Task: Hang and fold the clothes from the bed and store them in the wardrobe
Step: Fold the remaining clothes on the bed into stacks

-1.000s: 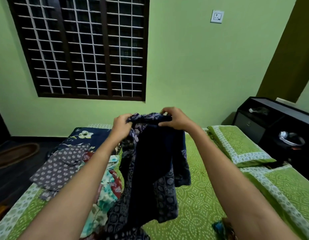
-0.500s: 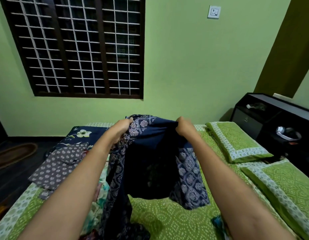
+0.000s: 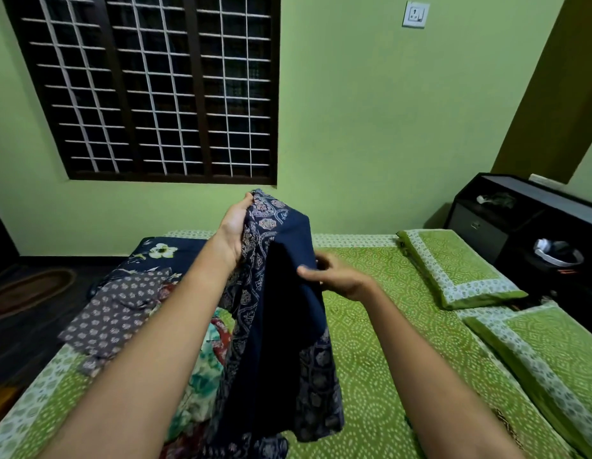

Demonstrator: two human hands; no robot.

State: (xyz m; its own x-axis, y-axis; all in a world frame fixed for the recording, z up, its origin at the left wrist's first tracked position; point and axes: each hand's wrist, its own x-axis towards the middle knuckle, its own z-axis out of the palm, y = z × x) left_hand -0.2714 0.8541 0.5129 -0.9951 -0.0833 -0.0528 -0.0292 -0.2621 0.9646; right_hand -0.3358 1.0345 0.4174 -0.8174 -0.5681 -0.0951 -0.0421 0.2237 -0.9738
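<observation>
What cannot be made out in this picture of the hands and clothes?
Head view only:
- Left hand: fingers behind the navy garment.
- Garment's type: bunched folds hide it.
- Clothes pile: partly covered by the left forearm.
- Shelf items: too small, dark.
- Wardrobe: out of frame.

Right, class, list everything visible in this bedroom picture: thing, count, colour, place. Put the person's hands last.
navy printed garment: 1, navy with pale print, held above the bed
grey patterned garment: 1, grey, bed's left side
floral garment: 1, teal and red, bed, left of navy garment
bed: 1, green sheet, foreground
pillows: 2, green, bed's right side
window: 1, dark frame, back wall
socket: 1, white, upper wall
cabinet: 1, black, far right
left hand: 1, grips the garment's top
right hand: 1, pinches the garment's edge
</observation>
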